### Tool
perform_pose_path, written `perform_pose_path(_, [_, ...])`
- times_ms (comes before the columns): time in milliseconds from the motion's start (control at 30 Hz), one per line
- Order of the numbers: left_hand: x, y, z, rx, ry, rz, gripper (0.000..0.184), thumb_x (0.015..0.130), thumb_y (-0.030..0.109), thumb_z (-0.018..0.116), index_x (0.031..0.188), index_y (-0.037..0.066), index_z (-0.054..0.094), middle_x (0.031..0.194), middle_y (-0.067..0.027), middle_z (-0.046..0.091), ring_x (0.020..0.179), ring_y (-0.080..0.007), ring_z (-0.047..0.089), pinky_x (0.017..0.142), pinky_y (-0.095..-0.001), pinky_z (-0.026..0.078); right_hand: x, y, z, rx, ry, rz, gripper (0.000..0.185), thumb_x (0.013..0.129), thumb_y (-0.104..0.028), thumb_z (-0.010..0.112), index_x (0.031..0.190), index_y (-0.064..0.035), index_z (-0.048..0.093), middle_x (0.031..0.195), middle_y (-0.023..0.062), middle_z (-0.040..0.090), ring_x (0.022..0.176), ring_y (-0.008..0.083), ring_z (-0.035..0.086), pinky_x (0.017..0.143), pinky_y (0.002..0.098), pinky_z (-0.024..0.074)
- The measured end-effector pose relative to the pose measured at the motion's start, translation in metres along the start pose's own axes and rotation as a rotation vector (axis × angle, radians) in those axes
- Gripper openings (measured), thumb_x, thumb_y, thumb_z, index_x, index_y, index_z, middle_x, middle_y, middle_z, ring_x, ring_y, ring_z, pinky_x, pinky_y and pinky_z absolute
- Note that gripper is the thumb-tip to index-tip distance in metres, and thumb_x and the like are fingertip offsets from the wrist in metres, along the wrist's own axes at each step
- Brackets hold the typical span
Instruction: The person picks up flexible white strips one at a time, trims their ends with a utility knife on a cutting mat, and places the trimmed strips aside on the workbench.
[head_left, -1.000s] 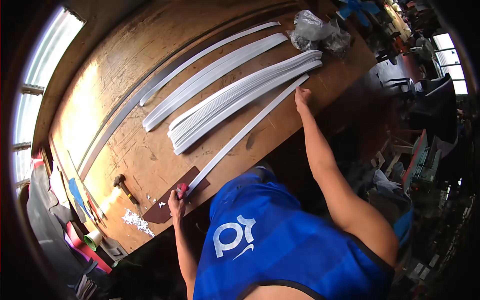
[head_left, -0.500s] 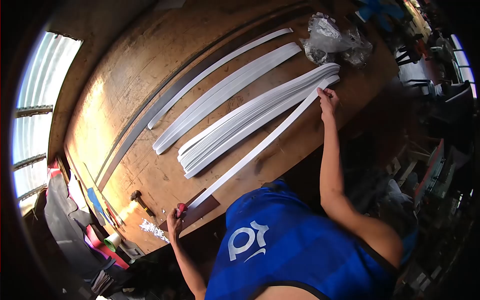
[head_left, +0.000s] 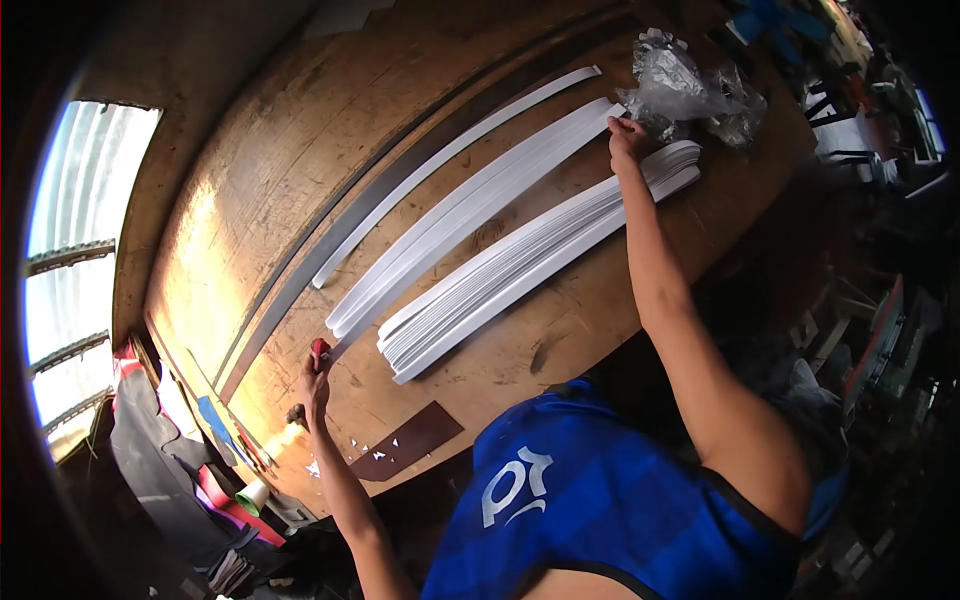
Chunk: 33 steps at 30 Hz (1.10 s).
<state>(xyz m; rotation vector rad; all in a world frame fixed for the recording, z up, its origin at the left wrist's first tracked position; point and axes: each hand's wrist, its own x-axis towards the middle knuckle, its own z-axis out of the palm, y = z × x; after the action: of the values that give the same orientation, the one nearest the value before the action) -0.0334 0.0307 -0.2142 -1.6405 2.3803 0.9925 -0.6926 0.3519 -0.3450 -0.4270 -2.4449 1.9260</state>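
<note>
My right hand (head_left: 626,146) pinches the far end of a white strip, which lies along the middle pile of white strips (head_left: 470,220) on the wooden table. At the near end of that pile, my left hand (head_left: 315,382) is closed around a small red tool (head_left: 319,354); its working end is too small to make out. The strip's near end lies close to this hand, and I cannot tell whether the fingers also grip it. Nearest to me lies a thicker stack of white strips (head_left: 540,265), partly under my right forearm.
A single white strip (head_left: 450,150) lies on a long dark band (head_left: 300,265) farther back. Crumpled clear plastic (head_left: 690,90) sits at the far right. A brown sheet (head_left: 415,440) with small white scraps lies at the front edge, and a hammer (head_left: 296,413) is behind my left forearm.
Both hands have moved away from me, carrying the white strip from over the brown sheet and thick stack to the middle pile. My left hand still holds the red tool.
</note>
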Motion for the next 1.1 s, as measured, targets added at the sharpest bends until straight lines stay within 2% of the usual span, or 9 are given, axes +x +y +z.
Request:
perform_pose_path(233, [0.024,-0.019,0.027,-0.119,-0.005,0.007,0.028,0.092,0.027,0.067,0.109,0.004,0.065,0.087,-0.0082,0.064,0.083,-0.0174,0.057,0.077,-0.0331,0.046,-0.001,0.000,-0.009,-0.270,-0.021,-0.029,0.025,0.085,-0.023,0.078,0.089,-0.0005,0.069,0.081,0.0107,0.074,0.077,0.0188,0.069,0.074,0.0324,0.0528])
perform_pose_path(467, [0.018,0.001,0.035,-0.065,0.065,-0.013,0.028,0.091,0.028,0.068,0.105,0.004,0.064,0.083,-0.0094,0.060,0.079,-0.0172,0.055,0.074,-0.0326,0.045,0.009,0.022,0.000,-0.430,0.075,-0.143,0.028,0.085,-0.024,0.077,0.093,0.0010,0.070,0.082,0.0090,0.073,0.072,0.0211,0.068,0.071,0.0332,0.0528])
perform_pose_path(533, [0.027,-0.012,0.041,-0.151,0.036,0.003,0.029,0.090,0.029,0.070,0.100,0.003,0.062,0.078,-0.0097,0.057,0.074,-0.0182,0.051,0.071,-0.0335,0.044,0.011,0.031,0.003,-0.267,0.016,-0.341,0.027,0.085,-0.022,0.075,0.101,-0.0003,0.070,0.092,0.0160,0.070,0.085,0.0290,0.068,0.078,0.0394,0.0531])
perform_pose_path(567, [0.028,-0.019,0.042,-0.152,0.038,0.000,0.029,0.090,0.029,0.070,0.100,0.003,0.062,0.078,-0.0097,0.057,0.074,-0.0182,0.051,0.071,-0.0335,0.044,0.013,0.035,0.003,-0.267,0.012,-0.343,0.027,0.085,-0.022,0.075,0.101,-0.0003,0.070,0.092,0.0160,0.070,0.085,0.0290,0.068,0.078,0.0394,0.0531])
perform_pose_path(633, [0.026,-0.010,0.042,-0.097,0.050,-0.054,0.028,0.089,0.028,0.071,0.097,0.002,0.062,0.076,-0.0080,0.055,0.072,-0.0168,0.048,0.068,-0.0337,0.043,0.009,0.032,0.003,-0.577,0.102,-0.810,0.028,0.088,-0.015,0.069,0.112,-0.0028,0.068,0.100,0.0179,0.064,0.097,0.0334,0.062,0.087,0.0423,0.0496])
perform_pose_path(767, [0.026,-0.012,0.047,-0.138,0.082,-0.026,0.026,0.089,0.026,0.070,0.095,0.002,0.061,0.075,-0.0071,0.054,0.072,-0.0158,0.048,0.068,-0.0337,0.042,-0.011,0.002,-0.007,-0.726,-0.049,-0.663,0.028,0.089,-0.011,0.065,0.116,-0.0065,0.069,0.101,0.0178,0.058,0.101,0.0360,0.058,0.091,0.0443,0.0471])
perform_pose_path(867, [0.033,-0.024,0.055,-0.126,0.066,-0.058,0.025,0.089,0.026,0.070,0.095,0.003,0.062,0.075,-0.0065,0.055,0.072,-0.0153,0.048,0.068,-0.0329,0.043,-0.002,-0.001,-0.010,-0.808,-0.107,-0.742,0.025,0.088,-0.009,0.065,0.112,-0.0048,0.069,0.103,0.0169,0.056,0.098,0.0368,0.059,0.089,0.0428,0.0487])
perform_pose_path(1033, [0.035,-0.032,0.061,-0.233,0.091,-0.074,0.024,0.088,0.025,0.071,0.094,0.002,0.063,0.074,-0.0053,0.056,0.071,-0.0145,0.050,0.067,-0.0315,0.043,0.020,0.000,-0.012,-0.930,-0.223,-0.831,0.021,0.081,0.000,0.067,0.102,-0.0001,0.071,0.102,0.0194,0.062,0.102,0.0374,0.060,0.087,0.0435,0.0499])
perform_pose_path(1100, [0.036,-0.035,0.061,-0.190,0.089,-0.085,0.023,0.088,0.023,0.069,0.097,0.002,0.064,0.076,-0.0070,0.058,0.072,-0.0152,0.053,0.067,-0.0307,0.044,0.036,0.000,-0.015,-1.003,-0.296,-0.885,0.032,0.082,-0.001,0.067,0.114,-0.0019,0.068,0.105,0.0199,0.064,0.102,0.0393,0.060,0.088,0.0454,0.0497])
